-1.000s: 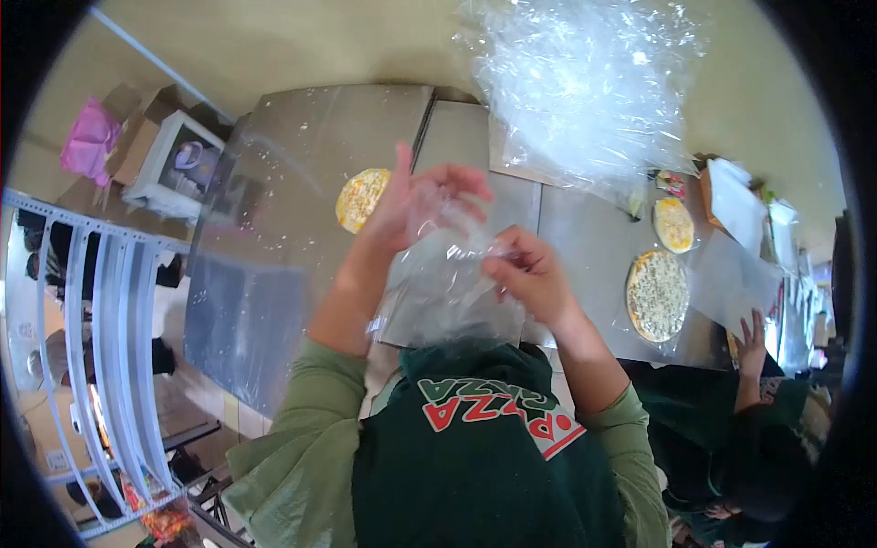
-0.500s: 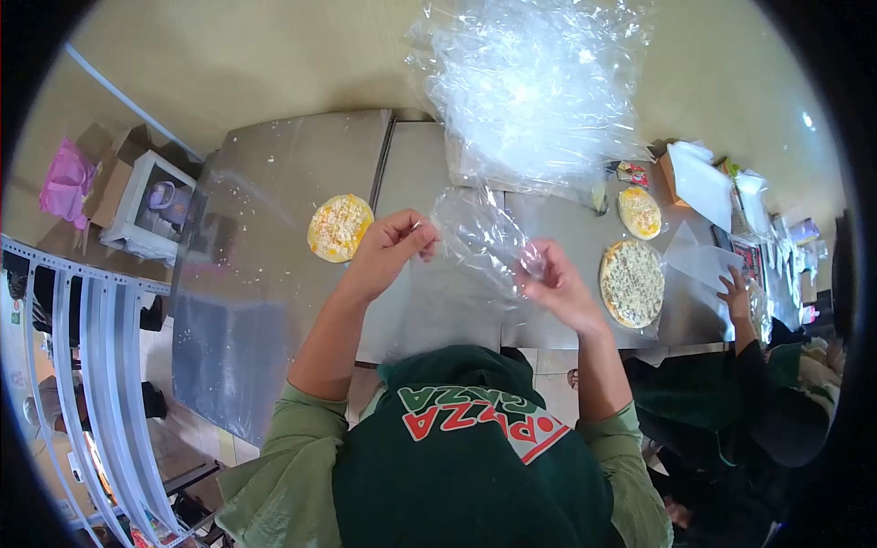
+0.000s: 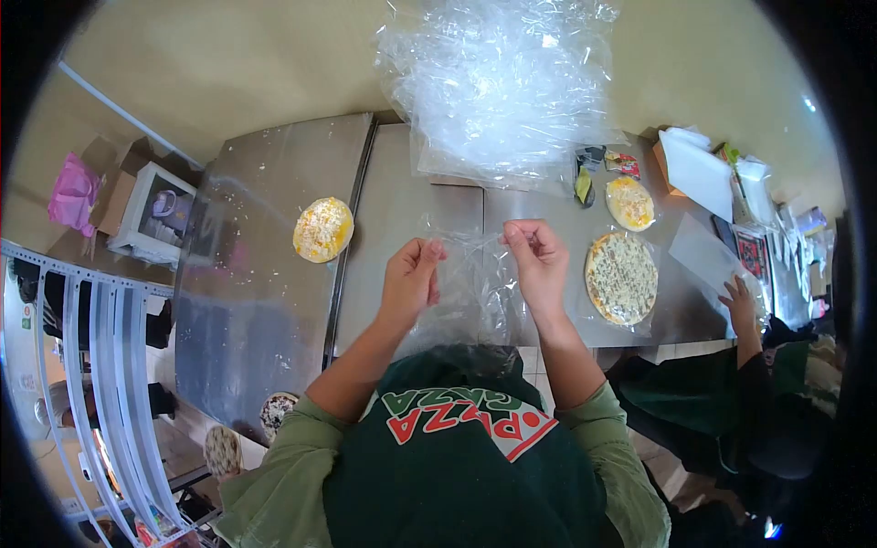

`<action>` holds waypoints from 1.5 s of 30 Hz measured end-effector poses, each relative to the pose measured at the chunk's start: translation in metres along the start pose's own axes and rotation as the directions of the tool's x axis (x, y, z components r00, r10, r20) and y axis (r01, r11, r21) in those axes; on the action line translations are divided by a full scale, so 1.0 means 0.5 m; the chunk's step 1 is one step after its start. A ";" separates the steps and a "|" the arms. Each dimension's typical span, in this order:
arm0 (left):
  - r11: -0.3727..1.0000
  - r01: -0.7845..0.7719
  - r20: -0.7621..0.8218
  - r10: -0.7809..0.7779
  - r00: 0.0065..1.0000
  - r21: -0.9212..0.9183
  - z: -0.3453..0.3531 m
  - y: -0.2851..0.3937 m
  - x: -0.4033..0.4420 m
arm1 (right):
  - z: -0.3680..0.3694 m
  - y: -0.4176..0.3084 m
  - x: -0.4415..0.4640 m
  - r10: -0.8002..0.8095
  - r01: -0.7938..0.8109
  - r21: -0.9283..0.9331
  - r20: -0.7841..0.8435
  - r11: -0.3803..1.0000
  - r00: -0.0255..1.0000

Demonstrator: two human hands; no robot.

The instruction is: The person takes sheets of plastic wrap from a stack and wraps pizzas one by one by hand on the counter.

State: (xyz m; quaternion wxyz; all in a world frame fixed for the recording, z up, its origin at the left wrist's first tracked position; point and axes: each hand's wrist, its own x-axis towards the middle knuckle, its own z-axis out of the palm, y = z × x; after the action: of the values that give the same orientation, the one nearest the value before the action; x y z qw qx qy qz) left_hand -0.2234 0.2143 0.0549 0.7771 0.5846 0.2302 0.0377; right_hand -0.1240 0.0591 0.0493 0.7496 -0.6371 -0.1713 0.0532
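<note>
A clear plastic bag (image 3: 473, 274) is stretched between my two hands in front of the dark green apron. My left hand (image 3: 413, 281) pinches its left edge, thumb against fingers. On the other side my right hand (image 3: 537, 263) has the upper right edge pinched the same way. The bag hangs down toward the apron, and nothing shows inside it. Left of my left hand, a small cheese-topped pizza (image 3: 323, 230) lies bare on the metal table. To the right of my right hand are a larger pizza (image 3: 622, 279), on or in clear plastic, and a small pizza (image 3: 630, 203).
A big pile of clear bags (image 3: 498, 91) stands against the wall. A co-worker's hand (image 3: 741, 306) touches a translucent sheet (image 3: 703, 247) at the right. Cheese crumbs dot the metal table (image 3: 247, 301). Two more pizzas show low at left, one dark-topped (image 3: 277, 413). White shelving (image 3: 105, 384) stands left.
My hands have brought the bag's edge level, the right hand rising and the left dropping slightly. The view has shifted, bringing two pizzas at lower left into sight.
</note>
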 end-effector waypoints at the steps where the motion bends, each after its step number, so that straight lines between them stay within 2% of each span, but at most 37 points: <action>1: 0.988 -0.127 -0.090 0.135 0.987 0.086 0.006 -0.016 0.004 | -0.004 0.002 -0.001 0.010 -0.004 0.111 -0.051 0.994 0.999; 2: 0.953 -0.241 -0.167 0.272 0.948 0.183 0.013 -0.038 0.011 | -0.009 0.004 0.000 0.027 -0.004 0.222 -0.099 0.975 0.995; 4: 0.885 -0.344 -0.230 0.422 0.877 0.312 0.015 -0.055 0.008 | -0.022 0.015 0.001 0.104 -0.045 0.389 -0.131 0.920 0.986; 9: 0.762 -0.415 -0.183 0.560 0.808 0.498 0.015 -0.038 -0.011 | -0.056 0.035 0.014 0.307 -0.167 0.606 -0.134 0.778 0.942; 12: 0.673 -0.285 -0.246 0.579 0.777 0.682 -0.028 -0.031 -0.014 | -0.136 0.029 0.045 0.318 -0.142 0.557 -0.233 0.818 0.919; 13: 0.476 -0.402 -0.113 0.742 0.660 0.782 -0.029 -0.017 -0.013 | -0.146 0.027 0.045 0.288 -0.270 0.539 0.054 0.798 0.956; 14: 0.250 -0.480 0.043 0.853 0.521 0.841 -0.029 -0.001 -0.014 | -0.157 0.026 0.033 0.246 -0.390 0.483 0.335 0.784 0.909; 15: 0.008 -0.518 0.213 0.906 0.366 0.855 -0.028 0.007 -0.016 | -0.164 0.021 0.019 0.196 -0.490 0.395 0.587 0.777 0.785; 16: -0.065 -0.531 0.300 0.880 0.369 0.845 -0.027 -0.001 -0.021 | -0.117 -0.014 -0.002 0.361 -0.521 0.184 0.533 0.833 0.765; 18: -0.206 -0.565 0.465 0.807 0.363 0.799 -0.017 -0.029 -0.036 | -0.066 -0.010 -0.016 0.428 -0.567 0.231 0.453 0.790 0.782; 21: -0.261 -0.629 0.610 0.662 0.436 0.733 0.008 -0.057 -0.071 | -0.047 0.029 -0.010 0.472 -0.566 0.207 0.368 0.798 0.801; 24: 0.011 -0.712 0.535 0.652 0.537 0.702 0.014 -0.074 -0.068 | -0.034 0.042 -0.017 0.512 -0.587 0.184 0.332 0.788 0.792; 25: 0.326 -0.646 0.355 0.626 0.694 0.690 0.012 -0.081 -0.061 | -0.028 0.042 -0.019 0.530 -0.602 0.182 0.325 0.777 0.783; 26: 0.609 -0.516 0.182 0.525 0.831 0.602 0.007 -0.090 -0.050 | -0.020 0.045 -0.026 0.501 -0.583 0.192 0.348 0.789 0.792; 27: 0.829 -0.334 0.035 0.358 0.933 0.447 0.003 -0.093 -0.041 | -0.007 0.050 -0.038 0.472 -0.567 0.202 0.373 0.799 0.799; 28: 0.888 -0.263 -0.006 0.286 0.958 0.378 0.007 -0.081 -0.027 | 0.007 0.053 -0.049 0.443 -0.550 0.214 0.398 0.807 0.803; 30: 0.967 -0.120 -0.067 0.138 0.988 0.223 0.012 -0.049 0.003 | 0.041 0.052 -0.067 0.369 -0.425 0.117 0.327 0.898 0.870; 31: 0.981 -0.112 -0.056 0.123 0.991 0.161 0.005 -0.052 0.006 | 0.052 0.052 -0.069 0.322 -0.355 0.065 0.291 0.933 0.901; 33: 0.995 -0.087 -0.019 0.088 0.996 0.037 -0.009 -0.064 0.015 | 0.061 0.054 -0.069 0.244 -0.206 -0.182 0.219 0.961 0.945; 34: 0.997 -0.011 -0.026 0.009 1.000 -0.076 -0.014 -0.069 0.014 | 0.064 0.057 -0.072 0.201 -0.137 -0.308 0.188 0.941 0.961; 37: 0.895 0.185 0.020 -0.193 0.981 -0.407 -0.045 -0.066 0.008 | 0.033 0.110 -0.065 0.077 -0.011 -0.430 0.136 0.903 0.988; 39: 0.752 0.266 0.097 -0.262 0.960 -0.603 -0.081 -0.045 0.008 | -0.001 0.120 -0.055 0.054 0.012 -0.548 0.104 0.837 0.993; 40: 0.706 0.274 0.171 -0.214 0.962 -0.653 -0.093 -0.051 0.010 | -0.008 0.126 -0.054 0.044 0.018 -0.603 0.088 0.798 0.995; 42: 0.602 0.305 0.306 -0.105 0.946 -0.738 -0.112 -0.069 0.014 | 0.004 0.138 -0.052 0.150 -0.102 -0.497 0.057 0.862 0.987; 43: 0.703 0.219 0.213 -0.098 0.972 -0.677 -0.115 -0.073 0.021 | 0.013 0.137 -0.047 0.200 -0.160 -0.439 0.046 0.884 0.979; 44: 0.792 0.131 0.120 -0.074 0.990 -0.596 -0.114 -0.075 0.031 | 0.025 0.134 -0.040 0.344 -0.342 -0.171 -0.018 0.924 0.939; 45: 0.865 0.046 0.028 -0.037 0.999 -0.499 -0.110 -0.078 0.038 | 0.057 0.105 -0.032 0.490 -0.484 0.118 -0.034 0.867 0.871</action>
State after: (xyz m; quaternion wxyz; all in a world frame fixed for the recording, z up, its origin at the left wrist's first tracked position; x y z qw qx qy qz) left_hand -0.2365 0.2572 0.0012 0.9044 0.3589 0.2185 0.0742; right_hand -0.1409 0.0907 -0.0013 0.7497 -0.6204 0.0215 0.2295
